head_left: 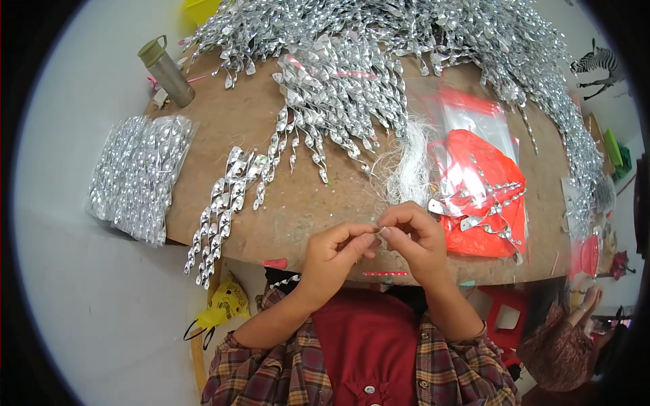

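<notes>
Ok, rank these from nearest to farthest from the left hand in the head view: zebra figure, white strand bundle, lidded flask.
Starting from the left hand:
1. White strand bundle: just ahead and to its right, on the table.
2. Lidded flask: far left part of the table.
3. Zebra figure: upper right, beyond the table.

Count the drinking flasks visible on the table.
1: an olive-grey flask at the upper left of the table, left of the silver twisted strips. Others could be hidden behind them.
</notes>
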A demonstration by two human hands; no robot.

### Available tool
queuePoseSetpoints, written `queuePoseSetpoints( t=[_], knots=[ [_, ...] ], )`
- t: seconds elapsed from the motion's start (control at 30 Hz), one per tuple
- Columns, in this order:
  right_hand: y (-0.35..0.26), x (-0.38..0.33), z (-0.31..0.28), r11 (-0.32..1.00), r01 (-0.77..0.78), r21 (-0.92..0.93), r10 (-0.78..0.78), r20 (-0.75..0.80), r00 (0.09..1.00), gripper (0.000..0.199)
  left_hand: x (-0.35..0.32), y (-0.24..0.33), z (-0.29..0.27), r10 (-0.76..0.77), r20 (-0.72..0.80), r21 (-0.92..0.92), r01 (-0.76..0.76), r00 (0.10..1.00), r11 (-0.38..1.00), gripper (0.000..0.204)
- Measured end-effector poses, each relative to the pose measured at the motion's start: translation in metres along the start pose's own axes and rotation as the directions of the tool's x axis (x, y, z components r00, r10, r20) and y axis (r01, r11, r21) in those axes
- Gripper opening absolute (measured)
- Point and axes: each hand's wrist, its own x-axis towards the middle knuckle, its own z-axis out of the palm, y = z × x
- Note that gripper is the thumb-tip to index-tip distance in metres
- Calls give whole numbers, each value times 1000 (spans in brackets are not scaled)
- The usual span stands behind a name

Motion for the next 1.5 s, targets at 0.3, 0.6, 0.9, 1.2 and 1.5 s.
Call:
queuePoseSetpoints(
  t=[0.3,0.6,0.9,1.2,1.5],
  knots=[
    [2,3,-5,964,-159,213,129,145,981,7,2,-6,-7,-3,-7,-168,1,1000,986,19],
    [1,1,-8,958,-190,216,161,144,976,8,6,-8,-6,-121,40,-276,127,992,953,13],
    [-4,0,-7,894,-309,324,274,149,950,7,5,-8,-4,-160,87,-283,178,983,942,12],
    [-4,-1,-7,921,-261,291,234,124,964,8,7,-10,-2,-90,59,-259,102,994,960,12],
    [2,-1,-7,955,-219,200,189,160,969,9,6,-11,-2,-74,86,-323,98,994,941,9]
  ],
)
